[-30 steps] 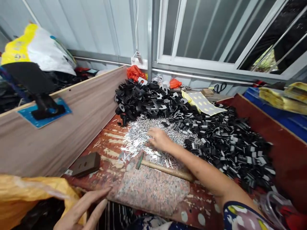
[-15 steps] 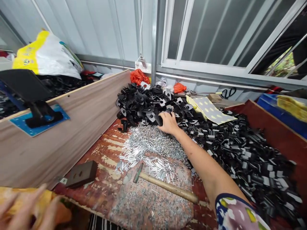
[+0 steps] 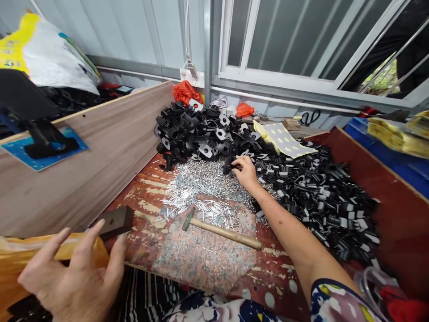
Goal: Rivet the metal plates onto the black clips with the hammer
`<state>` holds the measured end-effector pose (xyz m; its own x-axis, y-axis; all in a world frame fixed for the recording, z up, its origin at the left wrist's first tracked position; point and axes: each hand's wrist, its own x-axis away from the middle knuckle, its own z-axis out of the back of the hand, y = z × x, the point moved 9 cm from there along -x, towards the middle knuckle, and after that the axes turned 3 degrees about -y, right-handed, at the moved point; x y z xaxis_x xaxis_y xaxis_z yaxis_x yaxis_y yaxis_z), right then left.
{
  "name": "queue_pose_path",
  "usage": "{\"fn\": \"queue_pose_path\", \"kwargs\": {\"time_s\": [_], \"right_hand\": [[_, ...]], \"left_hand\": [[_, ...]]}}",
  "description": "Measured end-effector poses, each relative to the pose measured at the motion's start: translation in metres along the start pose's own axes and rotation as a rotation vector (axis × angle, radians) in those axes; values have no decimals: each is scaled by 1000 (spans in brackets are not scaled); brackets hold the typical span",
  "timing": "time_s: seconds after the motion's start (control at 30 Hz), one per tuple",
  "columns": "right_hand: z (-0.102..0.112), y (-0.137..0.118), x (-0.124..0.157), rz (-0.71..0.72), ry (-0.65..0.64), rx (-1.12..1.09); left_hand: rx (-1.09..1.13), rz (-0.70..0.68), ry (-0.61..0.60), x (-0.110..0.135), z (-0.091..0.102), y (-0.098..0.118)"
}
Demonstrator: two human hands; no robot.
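Note:
My right hand reaches out over a red worn table, its fingers closed on a black plastic clip at the edge of a large heap of black clips. Just below the hand lies a spread of small silver metal pins. My left hand hovers low at the near left, fingers spread and holding nothing, in front of a yellow bag. A wooden-handled hammer rests on a speckled stone slab between the two hands.
More black clips cover the right side of the table. A dark block sits near the left hand. A wooden board walls the left; a yellow dotted sheet, scissors and orange bags lie at the back.
My right hand went from the silver pins up to the black clip heap, then drew back a little gripping a clip. My left hand rose and spread in front of the yellow bag.

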<state>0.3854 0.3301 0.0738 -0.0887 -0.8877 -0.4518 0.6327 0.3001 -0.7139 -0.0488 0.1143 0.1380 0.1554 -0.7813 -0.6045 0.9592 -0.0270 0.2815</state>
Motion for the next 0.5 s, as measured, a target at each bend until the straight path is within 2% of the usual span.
{"fn": "queue_pose_path", "kwargs": {"time_s": [0.07, 0.13, 0.23, 0.33, 0.4, 0.5], "right_hand": [[16, 11, 5, -56, 143, -101], [26, 27, 11, -124, 232, -203], [34, 52, 16, -245, 274, -338], [43, 69, 22, -328, 282, -409], [46, 72, 26, -347, 254, -413], [40, 66, 29, -331, 161, -361]], "left_hand": [[178, -22, -79, 6, -13, 13], [446, -38, -306, 16, -45, 29], [754, 6, -600, 35, -89, 56], [811, 7, -701, 46, -106, 76], [801, -118, -795, 57, -110, 96], [695, -445, -945, 88, -113, 126]]}}
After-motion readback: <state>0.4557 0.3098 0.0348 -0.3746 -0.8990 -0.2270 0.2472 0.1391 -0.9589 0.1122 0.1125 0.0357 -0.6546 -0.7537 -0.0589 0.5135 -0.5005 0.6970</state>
